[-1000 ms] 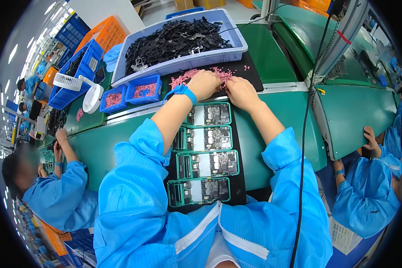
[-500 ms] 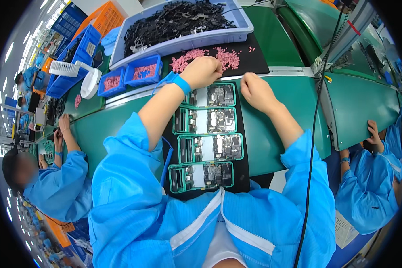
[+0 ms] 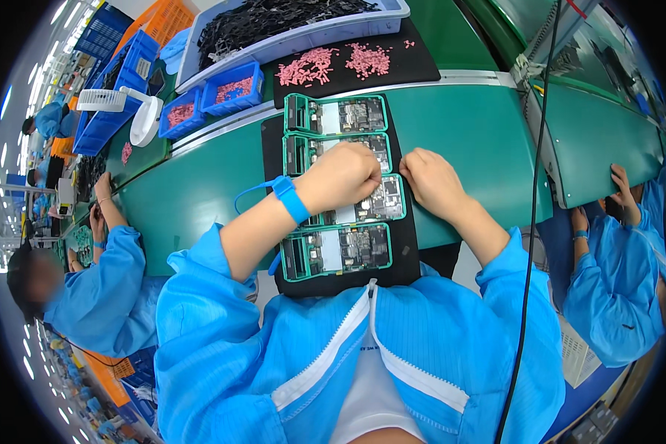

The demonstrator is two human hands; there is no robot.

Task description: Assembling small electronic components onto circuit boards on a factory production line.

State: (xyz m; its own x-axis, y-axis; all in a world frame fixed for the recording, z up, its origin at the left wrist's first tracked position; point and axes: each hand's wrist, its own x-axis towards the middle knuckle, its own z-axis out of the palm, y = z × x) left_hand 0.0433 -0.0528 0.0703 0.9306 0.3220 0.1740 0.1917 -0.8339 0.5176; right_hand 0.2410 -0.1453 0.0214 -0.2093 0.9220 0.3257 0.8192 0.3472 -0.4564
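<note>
My left hand (image 3: 345, 177), a blue strap at its wrist, is closed in a pinch over the middle of a column of green-framed circuit board trays. Whatever its fingertips hold is too small or hidden to name. Beside it, near the right edge of the column, my right hand (image 3: 431, 177) is curled closed, its fingertips hidden. The far board tray (image 3: 359, 115) and the near board tray (image 3: 348, 251) show fully, each with a pale grey panel and dark circuitry. My left hand partly covers the trays between them. All lie on a black mat (image 3: 407, 255).
Piles of small pink pieces (image 3: 368, 61) lie on a dark mat beyond the trays. Two blue bins (image 3: 233, 90) hold more pink pieces. A large tub (image 3: 303, 41) of black parts stands behind. A black cable (image 3: 529, 259) hangs at right; co-workers sit on both sides.
Both hands have come nearer, my left from the pink pieces to above the board trays. The trays sit farther up in the picture, as does the whole bench.
</note>
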